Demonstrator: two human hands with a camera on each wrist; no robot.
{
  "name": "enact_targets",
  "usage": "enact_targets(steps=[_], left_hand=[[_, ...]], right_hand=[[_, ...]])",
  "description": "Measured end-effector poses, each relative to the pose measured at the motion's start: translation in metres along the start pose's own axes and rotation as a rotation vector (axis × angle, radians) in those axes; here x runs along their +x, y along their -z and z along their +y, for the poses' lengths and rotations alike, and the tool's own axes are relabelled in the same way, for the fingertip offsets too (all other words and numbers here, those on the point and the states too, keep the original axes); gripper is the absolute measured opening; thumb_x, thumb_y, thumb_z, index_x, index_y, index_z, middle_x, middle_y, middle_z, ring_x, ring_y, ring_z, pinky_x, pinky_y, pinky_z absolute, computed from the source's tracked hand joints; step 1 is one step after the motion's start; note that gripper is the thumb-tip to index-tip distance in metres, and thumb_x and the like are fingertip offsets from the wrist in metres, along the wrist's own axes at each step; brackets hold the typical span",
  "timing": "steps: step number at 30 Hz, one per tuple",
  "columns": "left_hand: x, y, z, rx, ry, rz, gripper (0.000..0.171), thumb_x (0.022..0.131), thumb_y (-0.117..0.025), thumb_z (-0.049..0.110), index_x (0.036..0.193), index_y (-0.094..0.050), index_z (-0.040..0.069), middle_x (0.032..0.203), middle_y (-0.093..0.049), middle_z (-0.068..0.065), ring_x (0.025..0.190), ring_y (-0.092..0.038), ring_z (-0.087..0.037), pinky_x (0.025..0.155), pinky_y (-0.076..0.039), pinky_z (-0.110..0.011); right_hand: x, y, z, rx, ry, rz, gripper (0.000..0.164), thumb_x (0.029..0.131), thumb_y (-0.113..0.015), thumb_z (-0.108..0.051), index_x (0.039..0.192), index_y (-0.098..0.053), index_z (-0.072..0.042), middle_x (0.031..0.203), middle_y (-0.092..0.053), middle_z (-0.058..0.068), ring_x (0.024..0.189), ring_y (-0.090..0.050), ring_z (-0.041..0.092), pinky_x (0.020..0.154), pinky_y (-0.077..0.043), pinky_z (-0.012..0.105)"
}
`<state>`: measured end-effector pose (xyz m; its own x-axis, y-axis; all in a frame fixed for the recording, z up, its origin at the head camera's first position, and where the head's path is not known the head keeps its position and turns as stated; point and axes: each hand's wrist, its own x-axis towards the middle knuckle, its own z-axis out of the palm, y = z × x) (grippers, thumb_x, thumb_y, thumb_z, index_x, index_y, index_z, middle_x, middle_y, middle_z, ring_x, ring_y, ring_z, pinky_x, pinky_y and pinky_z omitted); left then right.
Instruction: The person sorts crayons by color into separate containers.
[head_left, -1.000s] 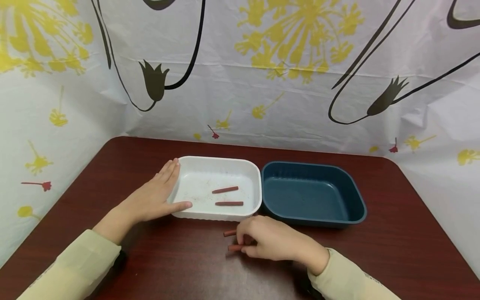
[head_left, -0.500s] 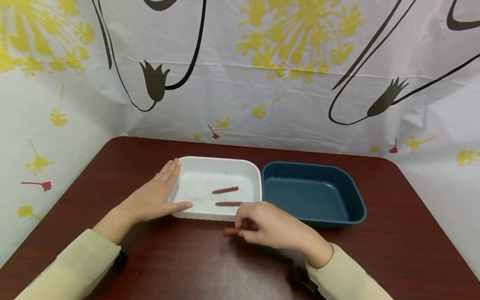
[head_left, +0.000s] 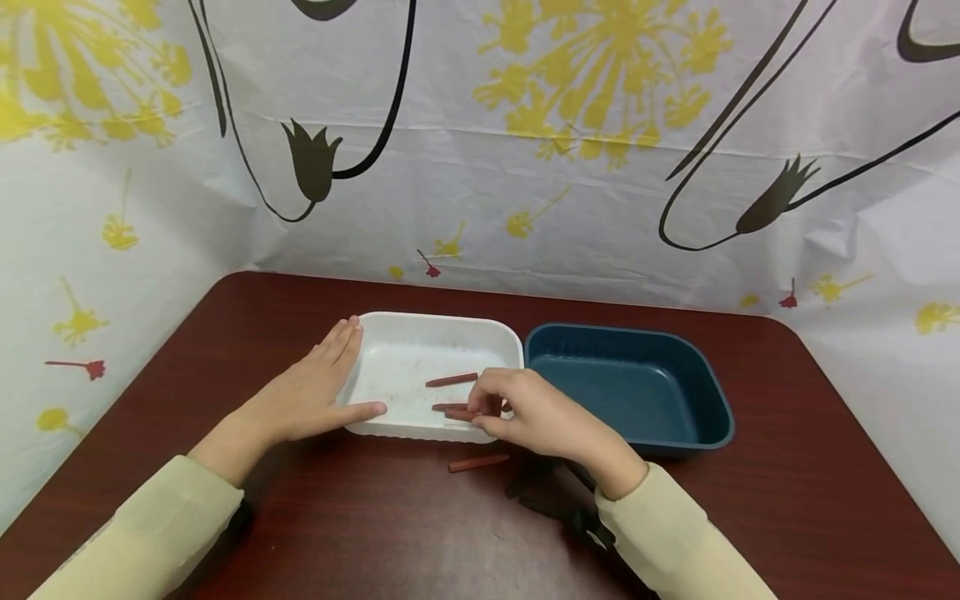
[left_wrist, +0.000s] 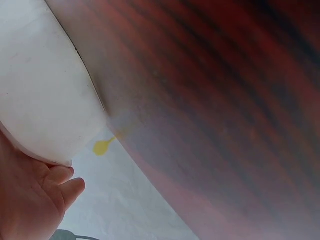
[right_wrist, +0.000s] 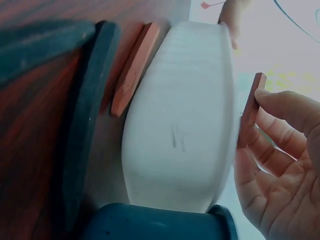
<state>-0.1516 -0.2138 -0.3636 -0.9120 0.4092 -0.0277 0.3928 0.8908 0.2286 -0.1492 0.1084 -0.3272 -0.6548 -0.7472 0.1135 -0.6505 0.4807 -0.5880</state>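
Note:
My right hand (head_left: 536, 421) pinches a reddish-brown crayon (right_wrist: 252, 102) between thumb and fingers, over the near right part of the white tray (head_left: 405, 333). Inside that tray lie two more such crayons; the farther crayon (head_left: 452, 379) shows well, the nearer one is partly covered by the hand. Another reddish-brown crayon (head_left: 478, 462) lies on the table just in front of the tray. My left hand (head_left: 303, 396) rests against the tray's left side, fingers straight along the rim and thumb over the near edge. In the left wrist view part of this hand (left_wrist: 35, 195) touches the tray wall.
A dark blue tray (head_left: 630, 443) stands against the white tray's right side. Dark sticks (right_wrist: 87, 125) lie on the table below my right wrist. Patterned white sheeting (head_left: 450, 208) hangs behind the dark red table (head_left: 360, 533).
My right hand has lifted one crayon from the table and carried it forward over the white tray. The other table crayon stays behind, now uncovered. My left hand has not moved.

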Motion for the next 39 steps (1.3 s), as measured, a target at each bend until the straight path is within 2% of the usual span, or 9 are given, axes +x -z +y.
enact_targets(steps=[4,15,21,30,39], left_hand=[[-0.001,0.0,0.0,0.0,0.003,-0.003,0.113,0.089,-0.049,0.074,0.157,-0.005,-0.006,0.167,0.002,-0.019,0.155,-0.003,-0.038,0.12,-0.024,-0.058],[0.001,0.001,0.0,0.011,0.003,-0.007,0.114,0.089,-0.049,0.074,0.157,-0.005,-0.006,0.167,0.001,-0.019,0.155,-0.003,-0.038,0.12,-0.025,-0.058],[0.0,0.001,0.0,-0.004,0.002,-0.007,0.113,0.089,-0.049,0.074,0.157,-0.005,-0.006,0.167,0.002,-0.019,0.155,-0.004,-0.038,0.12,-0.023,-0.058],[0.001,0.001,0.0,0.004,-0.004,-0.006,0.113,0.089,-0.05,0.072,0.156,-0.006,-0.007,0.167,0.001,-0.019,0.155,-0.003,-0.038,0.12,-0.023,-0.057],[0.001,0.0,0.001,0.006,-0.008,0.001,0.113,0.089,-0.05,0.072,0.156,-0.006,-0.007,0.167,0.001,-0.02,0.155,-0.004,-0.039,0.12,-0.023,-0.057]], right_hand=[[0.008,-0.001,0.005,-0.008,-0.002,0.006,0.006,0.091,-0.072,-0.013,0.094,-0.067,-0.015,0.086,-0.064,-0.005,0.075,-0.053,0.005,0.068,-0.051,0.024],[0.028,-0.005,0.017,-0.059,-0.077,0.02,0.004,0.09,-0.072,-0.011,0.093,-0.069,-0.012,0.085,-0.064,-0.002,0.073,-0.053,0.008,0.069,-0.048,0.022],[0.03,-0.008,0.02,-0.075,-0.119,0.04,0.01,0.093,-0.068,-0.012,0.102,-0.069,-0.008,0.096,-0.068,0.001,0.084,-0.059,0.012,0.077,-0.052,0.027],[0.01,-0.003,0.016,-0.063,-0.089,0.164,0.014,0.093,-0.069,-0.011,0.106,-0.07,-0.008,0.101,-0.067,0.003,0.093,-0.064,0.018,0.084,-0.057,0.042],[-0.022,-0.005,0.004,-0.104,-0.057,0.214,0.012,0.091,-0.071,-0.012,0.104,-0.071,-0.013,0.098,-0.067,-0.002,0.088,-0.063,0.013,0.078,-0.058,0.034]])
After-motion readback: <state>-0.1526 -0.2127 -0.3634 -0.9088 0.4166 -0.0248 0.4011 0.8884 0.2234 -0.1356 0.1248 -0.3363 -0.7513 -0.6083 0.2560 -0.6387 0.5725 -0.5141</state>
